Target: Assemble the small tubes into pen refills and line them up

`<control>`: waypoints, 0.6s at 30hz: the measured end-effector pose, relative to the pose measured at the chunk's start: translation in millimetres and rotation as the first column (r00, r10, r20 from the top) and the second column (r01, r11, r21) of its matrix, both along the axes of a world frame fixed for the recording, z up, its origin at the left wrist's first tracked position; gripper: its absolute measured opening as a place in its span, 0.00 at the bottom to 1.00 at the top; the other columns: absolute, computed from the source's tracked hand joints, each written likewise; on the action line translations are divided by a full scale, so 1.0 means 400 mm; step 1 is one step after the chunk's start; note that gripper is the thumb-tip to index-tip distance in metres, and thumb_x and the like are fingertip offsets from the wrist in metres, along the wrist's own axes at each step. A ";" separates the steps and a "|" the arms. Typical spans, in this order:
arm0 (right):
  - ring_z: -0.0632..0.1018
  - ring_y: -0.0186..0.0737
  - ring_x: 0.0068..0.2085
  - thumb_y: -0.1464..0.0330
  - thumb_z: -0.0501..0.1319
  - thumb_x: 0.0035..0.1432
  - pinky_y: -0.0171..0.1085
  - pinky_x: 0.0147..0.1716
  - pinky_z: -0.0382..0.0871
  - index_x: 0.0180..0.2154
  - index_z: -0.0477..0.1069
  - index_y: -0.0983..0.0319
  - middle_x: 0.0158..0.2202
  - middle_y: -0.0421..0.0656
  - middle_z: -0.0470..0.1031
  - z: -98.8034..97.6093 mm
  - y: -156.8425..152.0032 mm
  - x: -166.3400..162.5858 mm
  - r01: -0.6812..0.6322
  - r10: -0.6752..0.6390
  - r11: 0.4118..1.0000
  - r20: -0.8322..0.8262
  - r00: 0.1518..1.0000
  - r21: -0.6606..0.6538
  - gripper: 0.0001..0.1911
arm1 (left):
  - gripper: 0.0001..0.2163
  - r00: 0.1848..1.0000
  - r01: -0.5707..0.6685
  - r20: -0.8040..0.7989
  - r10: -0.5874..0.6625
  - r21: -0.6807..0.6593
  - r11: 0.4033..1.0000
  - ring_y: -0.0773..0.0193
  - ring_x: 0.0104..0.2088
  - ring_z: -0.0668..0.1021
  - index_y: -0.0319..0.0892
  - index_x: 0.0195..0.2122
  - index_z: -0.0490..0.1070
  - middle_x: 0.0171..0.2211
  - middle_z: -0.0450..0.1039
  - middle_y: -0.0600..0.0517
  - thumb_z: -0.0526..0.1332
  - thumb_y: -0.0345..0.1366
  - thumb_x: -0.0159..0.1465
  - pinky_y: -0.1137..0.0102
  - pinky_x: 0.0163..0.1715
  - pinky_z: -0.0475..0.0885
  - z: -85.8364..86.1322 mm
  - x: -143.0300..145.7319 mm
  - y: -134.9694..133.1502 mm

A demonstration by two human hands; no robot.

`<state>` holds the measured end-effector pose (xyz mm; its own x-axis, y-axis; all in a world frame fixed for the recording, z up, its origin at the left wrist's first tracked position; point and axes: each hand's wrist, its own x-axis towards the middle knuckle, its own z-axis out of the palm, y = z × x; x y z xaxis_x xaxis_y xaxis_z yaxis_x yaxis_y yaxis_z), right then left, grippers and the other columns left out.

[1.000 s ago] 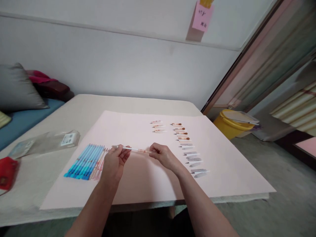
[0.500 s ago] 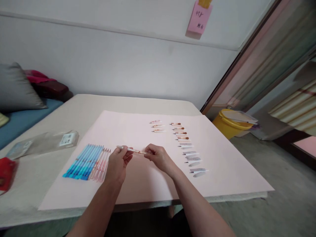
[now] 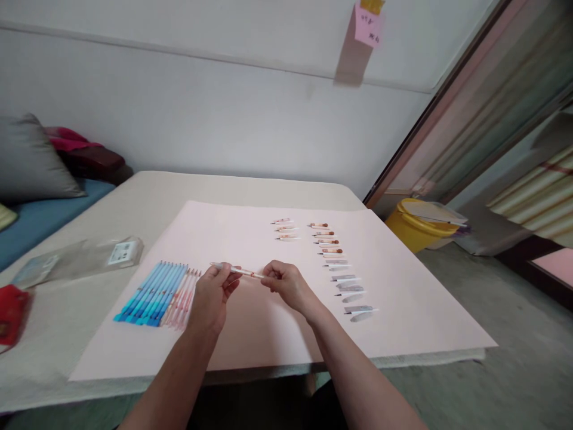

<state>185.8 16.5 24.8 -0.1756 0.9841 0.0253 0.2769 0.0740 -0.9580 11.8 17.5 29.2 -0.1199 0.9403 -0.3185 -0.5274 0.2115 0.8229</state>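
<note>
A white pen with reddish marks point(image 3: 245, 272) is held level above the pink sheet point(image 3: 250, 239). My left hand point(image 3: 217, 286) is closed around its left part, and my right hand point(image 3: 283, 283) pinches its right end. Left of my left hand lie a row of blue pens point(image 3: 152, 294) and a row of pale pink pens point(image 3: 182, 298), side by side. On the right side of the sheet, a column of short pen parts with caps point(image 3: 329, 242) runs toward me. A smaller group of pale pen parts point(image 3: 285, 229) lies beyond my right hand.
Clear plastic packaging point(image 3: 94, 258) and a red object point(image 3: 12, 316) lie on the table's left side. A grey cushion point(image 3: 33, 161) is beyond that edge. A yellow bucket point(image 3: 412, 227) stands on the floor at right. A pink note point(image 3: 367, 25) hangs on the wall.
Both hands stay nearly in place, with the pen still between them. The pink note on the wall has swung upward.
</note>
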 end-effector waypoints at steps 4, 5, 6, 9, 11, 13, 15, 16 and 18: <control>0.67 0.30 0.24 0.71 0.60 0.49 0.29 0.23 0.59 0.26 0.68 0.62 0.22 0.35 0.66 -0.007 0.001 -0.001 -0.013 0.013 1.000 -0.013 1.000 0.004 0.01 | 0.08 1.000 0.003 -0.014 -0.003 -0.004 1.000 0.69 0.29 0.76 0.38 0.30 0.68 0.31 0.75 0.49 0.66 0.34 0.52 0.74 0.31 0.70 -0.002 -0.001 0.001; 0.67 0.30 0.24 0.71 0.60 0.49 0.29 0.23 0.59 0.26 0.68 0.62 0.21 0.35 0.65 -0.009 0.002 -0.001 -0.020 0.020 1.000 -0.019 1.000 0.003 0.01 | 0.09 1.000 0.007 -0.018 -0.007 -0.004 1.000 0.69 0.29 0.76 0.38 0.30 0.68 0.32 0.75 0.49 0.66 0.35 0.52 0.74 0.31 0.70 -0.004 -0.001 0.002; 0.67 0.30 0.23 0.71 0.60 0.49 0.29 0.23 0.59 0.26 0.68 0.62 0.21 0.35 0.65 -0.011 0.003 -0.001 -0.024 0.024 1.000 -0.023 0.999 0.002 0.01 | 0.09 1.000 0.014 -0.020 -0.014 -0.005 1.000 0.69 0.29 0.76 0.38 0.30 0.68 0.32 0.75 0.49 0.66 0.35 0.53 0.74 0.31 0.70 -0.005 -0.001 0.002; 0.67 0.29 0.23 0.72 0.60 0.48 0.29 0.23 0.59 0.26 0.69 0.62 0.21 0.35 0.66 -0.012 0.004 -0.001 -0.020 0.019 1.000 -0.022 1.000 -0.009 0.01 | 0.10 0.999 0.031 -0.027 -0.031 0.005 1.000 0.68 0.31 0.76 0.38 0.31 0.68 0.33 0.75 0.48 0.65 0.37 0.53 0.73 0.33 0.70 -0.009 0.000 0.000; 0.67 0.30 0.23 0.72 0.60 0.48 0.30 0.23 0.59 0.26 0.69 0.62 0.22 0.36 0.66 -0.008 0.004 -0.001 -0.013 0.012 1.000 -0.030 0.999 -0.026 0.01 | 0.10 0.998 0.039 -0.041 -0.038 0.019 0.999 0.67 0.32 0.76 0.38 0.31 0.68 0.33 0.75 0.48 0.65 0.38 0.53 0.72 0.35 0.70 -0.010 0.001 -0.002; 0.67 0.30 0.23 0.72 0.61 0.47 0.30 0.22 0.60 0.26 0.69 0.62 0.21 0.36 0.67 -0.003 0.003 -0.002 -0.008 0.005 0.998 -0.058 0.998 -0.060 0.00 | 0.10 0.998 0.045 -0.055 -0.043 0.030 0.999 0.67 0.33 0.76 0.38 0.31 0.68 0.34 0.75 0.48 0.65 0.38 0.54 0.71 0.36 0.70 -0.010 0.002 -0.005; 0.67 0.30 0.22 0.71 0.61 0.46 0.30 0.21 0.59 0.25 0.70 0.63 0.21 0.36 0.68 0.002 0.002 -0.004 -0.010 -0.002 0.994 -0.112 0.994 -0.105 0.01 | 0.10 0.997 0.053 -0.061 -0.051 0.031 0.998 0.66 0.33 0.76 0.38 0.32 0.68 0.34 0.75 0.48 0.64 0.39 0.54 0.70 0.37 0.69 -0.009 0.002 -0.007; 0.67 0.29 0.21 0.71 0.61 0.46 0.30 0.21 0.59 0.26 0.70 0.63 0.20 0.36 0.68 0.003 0.001 -0.005 -0.013 -0.007 0.991 -0.154 0.988 -0.132 0.01 | 0.10 0.996 0.058 -0.063 -0.056 0.032 0.998 0.66 0.34 0.76 0.38 0.32 0.68 0.34 0.75 0.48 0.64 0.39 0.54 0.70 0.37 0.69 -0.008 0.001 -0.007; 0.66 0.29 0.19 0.70 0.61 0.46 0.30 0.19 0.57 0.25 0.70 0.64 0.20 0.37 0.69 0.003 0.001 -0.007 -0.028 -0.025 0.979 -0.254 0.967 -0.204 0.02 | 0.10 0.995 0.067 -0.071 -0.063 0.046 0.997 0.66 0.34 0.76 0.38 0.32 0.68 0.34 0.75 0.48 0.64 0.39 0.54 0.70 0.38 0.69 -0.007 0.000 -0.007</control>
<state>182.8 17.0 26.1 -0.1913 0.9726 -0.1320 0.0229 -0.1300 -0.9912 11.6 14.8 26.5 -0.0783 0.9610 -0.2652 -0.4549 0.2022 0.8673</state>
